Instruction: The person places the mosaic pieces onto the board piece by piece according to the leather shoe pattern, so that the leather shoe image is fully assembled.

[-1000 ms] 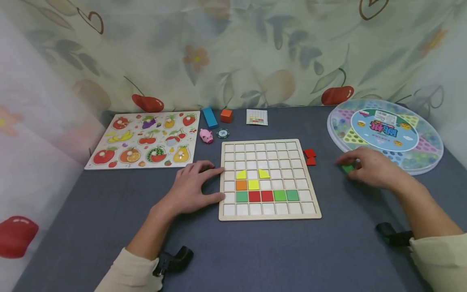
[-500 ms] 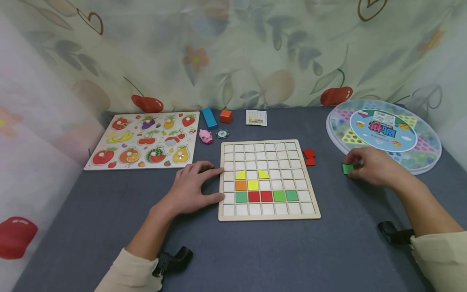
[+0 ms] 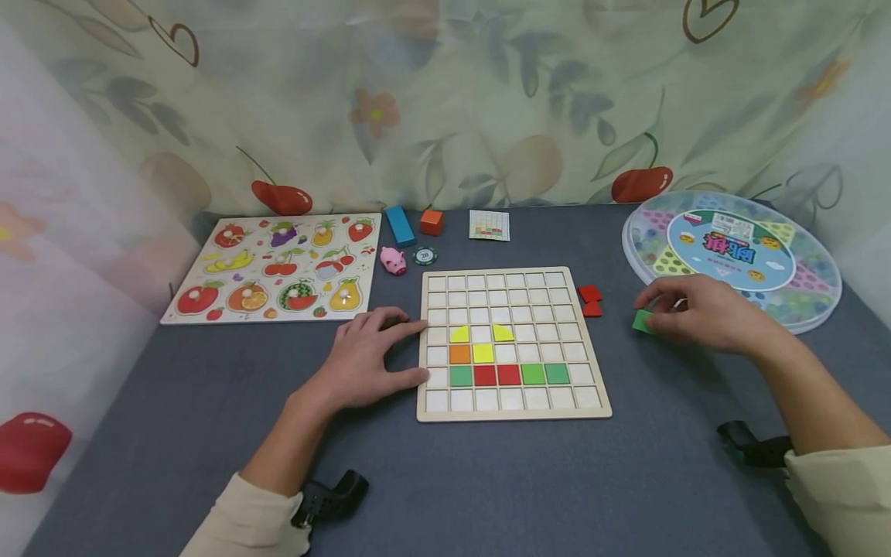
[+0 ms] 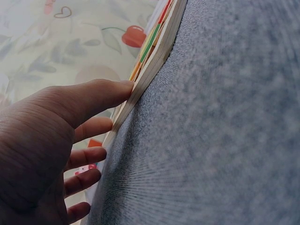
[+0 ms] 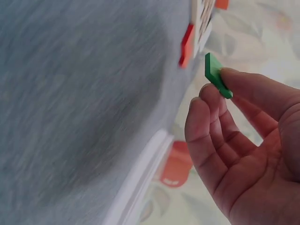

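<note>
Your left hand [image 3: 362,360] lay flat with straight fingers against the grid board [image 3: 513,408], unmoved from the earlier views. Your right hand [image 3: 696,313], its grip pinched on the green tile [image 3: 642,321], had carried it off the tabletop [image 3: 487,487] and leftward toward the board, near the red tiles [image 3: 591,300]. The wrist views were blurred; the fingers hid part of the tile.
</note>
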The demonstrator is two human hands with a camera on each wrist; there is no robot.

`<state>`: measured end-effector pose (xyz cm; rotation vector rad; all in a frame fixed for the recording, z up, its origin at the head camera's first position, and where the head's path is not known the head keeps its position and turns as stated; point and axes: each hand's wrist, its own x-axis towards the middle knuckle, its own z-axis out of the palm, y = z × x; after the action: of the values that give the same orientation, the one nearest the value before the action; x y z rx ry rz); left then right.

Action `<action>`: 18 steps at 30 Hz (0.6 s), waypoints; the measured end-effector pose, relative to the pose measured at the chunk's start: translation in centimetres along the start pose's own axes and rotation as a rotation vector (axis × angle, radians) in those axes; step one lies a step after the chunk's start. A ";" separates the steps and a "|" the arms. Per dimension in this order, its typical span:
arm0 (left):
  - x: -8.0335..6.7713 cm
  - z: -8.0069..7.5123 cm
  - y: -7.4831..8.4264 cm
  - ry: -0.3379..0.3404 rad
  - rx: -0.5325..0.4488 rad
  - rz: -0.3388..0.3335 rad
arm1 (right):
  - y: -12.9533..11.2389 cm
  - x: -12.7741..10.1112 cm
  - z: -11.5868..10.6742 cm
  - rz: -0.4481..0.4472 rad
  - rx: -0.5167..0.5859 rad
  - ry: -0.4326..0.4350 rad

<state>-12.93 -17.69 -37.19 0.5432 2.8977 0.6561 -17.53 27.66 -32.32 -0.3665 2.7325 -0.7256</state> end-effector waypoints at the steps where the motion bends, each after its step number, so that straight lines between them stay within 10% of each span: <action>1: 0.0 0.0 0.0 0.000 0.002 0.000 | -0.4 0.0 0.0 -0.012 0.006 -0.002; 18: 0.0 0.0 0.0 0.005 0.001 0.005 | -6.9 1.0 2.5 -0.145 0.061 -0.092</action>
<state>-12.88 -17.67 -37.16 0.5494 2.9028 0.6572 -16.48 20.48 -31.06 -0.5744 2.6114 -0.8070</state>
